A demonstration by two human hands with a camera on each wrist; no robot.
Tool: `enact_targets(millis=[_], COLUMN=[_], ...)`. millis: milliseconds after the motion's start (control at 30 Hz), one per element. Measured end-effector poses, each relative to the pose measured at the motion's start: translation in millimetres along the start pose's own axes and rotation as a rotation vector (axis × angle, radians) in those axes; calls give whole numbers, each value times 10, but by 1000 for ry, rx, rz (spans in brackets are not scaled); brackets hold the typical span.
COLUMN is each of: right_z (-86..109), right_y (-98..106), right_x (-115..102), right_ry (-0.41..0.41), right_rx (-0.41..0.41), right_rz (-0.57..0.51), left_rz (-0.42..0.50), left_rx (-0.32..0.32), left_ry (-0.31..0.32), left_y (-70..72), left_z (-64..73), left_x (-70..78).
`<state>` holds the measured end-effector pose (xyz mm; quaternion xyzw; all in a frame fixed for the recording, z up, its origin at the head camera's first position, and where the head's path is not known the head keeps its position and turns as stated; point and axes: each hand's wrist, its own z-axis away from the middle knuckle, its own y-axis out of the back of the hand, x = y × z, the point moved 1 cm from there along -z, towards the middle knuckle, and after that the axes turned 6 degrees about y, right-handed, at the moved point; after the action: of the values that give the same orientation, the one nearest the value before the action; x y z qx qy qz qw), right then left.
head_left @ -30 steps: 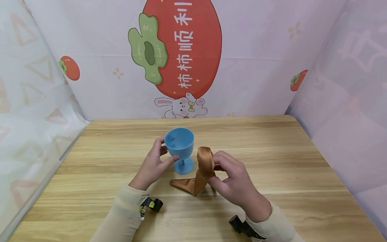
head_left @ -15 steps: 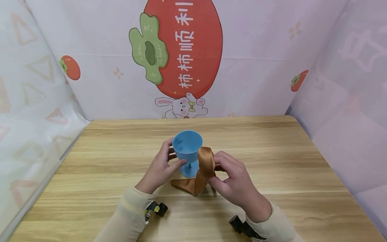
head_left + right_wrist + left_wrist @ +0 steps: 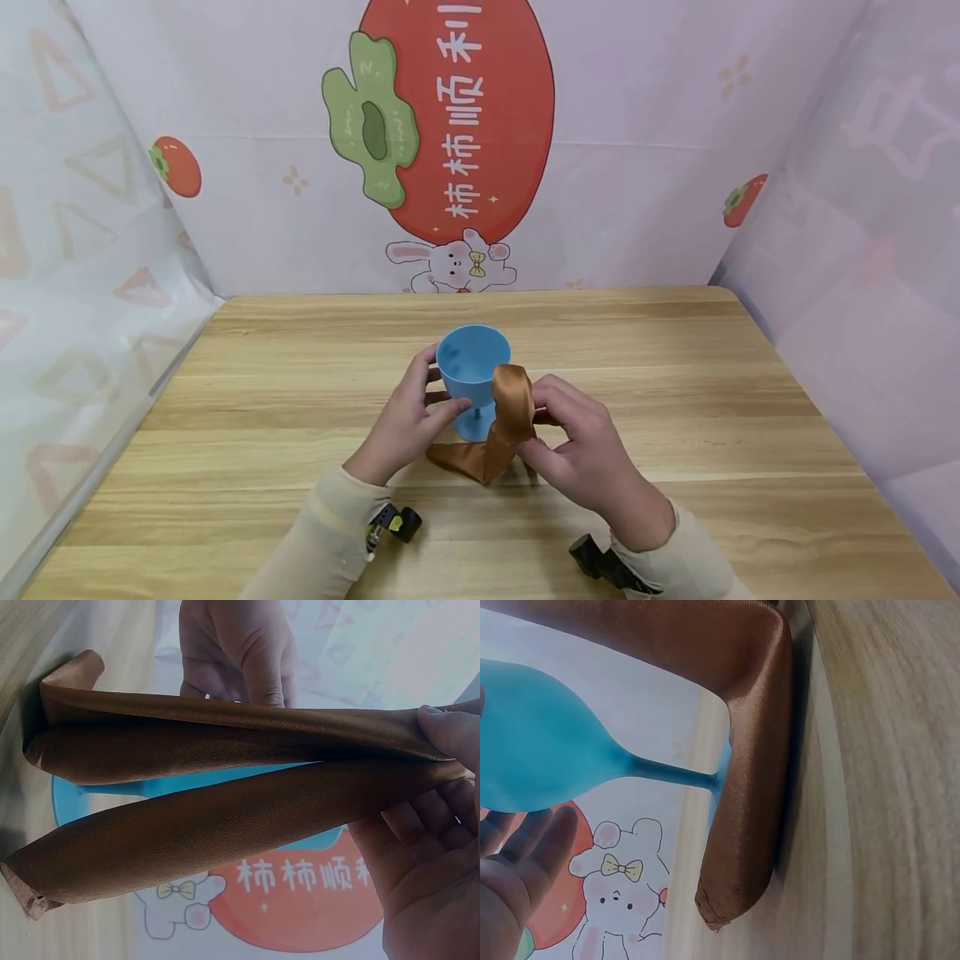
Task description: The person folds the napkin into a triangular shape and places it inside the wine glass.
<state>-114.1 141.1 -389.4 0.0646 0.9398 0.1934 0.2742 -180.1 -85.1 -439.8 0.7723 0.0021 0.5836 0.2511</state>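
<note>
A blue plastic goblet is upright near the middle of the table, its mouth facing up. My left hand grips the bowl from the left, thumb in front and fingers behind. My right hand pinches a brown satin strip of cloth, which stands up in a loop just right of the goblet. Its lower end lies folded on the table in front of the goblet's foot. In the left wrist view, the cloth partly hides the foot. In the right wrist view, two lengths of cloth hang from the fingers.
The wooden table spreads out on both sides of the hands. Behind it hangs a white printed backdrop with a persimmon and a rabbit. Pale curtains close in the sides. A black wrist camera sits at each sleeve.
My left hand has moved the goblet to the right and slightly nearer, so its rim and foot now partly sit behind the cloth. My right hand and the cloth have stayed almost still.
</note>
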Motion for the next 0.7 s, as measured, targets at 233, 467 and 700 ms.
enact_targets(millis=[233, 467, 700], right_z=[2, -7, -22], right_y=[13, 41, 71], right_x=[-9, -37, -50], right_ry=[-4, 6, 19], right_rx=[-2, -7, -3], right_rz=[-3, 2, 11], left_rz=[-92, -144, -190], left_rx=[13, 29, 33], left_ry=[-21, -22, -14], left_y=[-1, 4, 18], left_z=[3, 0, -8], left_x=[27, 36, 41])
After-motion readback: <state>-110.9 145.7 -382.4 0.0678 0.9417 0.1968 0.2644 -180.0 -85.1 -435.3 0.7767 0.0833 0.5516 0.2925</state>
